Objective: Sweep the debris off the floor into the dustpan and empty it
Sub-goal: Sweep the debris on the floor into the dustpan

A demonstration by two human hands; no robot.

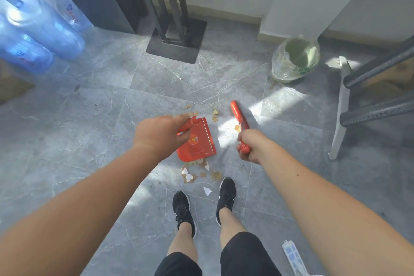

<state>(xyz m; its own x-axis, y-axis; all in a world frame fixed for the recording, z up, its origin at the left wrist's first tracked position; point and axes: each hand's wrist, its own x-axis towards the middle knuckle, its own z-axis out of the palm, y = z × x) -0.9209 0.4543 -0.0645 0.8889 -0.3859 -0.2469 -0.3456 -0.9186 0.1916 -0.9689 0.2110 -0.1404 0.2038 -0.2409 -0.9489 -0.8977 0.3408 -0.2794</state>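
Both hands grip: left hand (160, 134) dustpan (197, 141), right hand (251, 147) seemingly brush (239, 116).

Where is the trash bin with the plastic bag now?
In the head view, the bagged trash bin stands on the floor at upper right, against the white wall, beyond the brush and left of the chair legs.

We're prob. in an office break area or canteen: big water-cooler jugs (33, 27), pedestal-leg worktop (172, 18), grey marble-look tile floor (89, 119), lined bin (295, 58).
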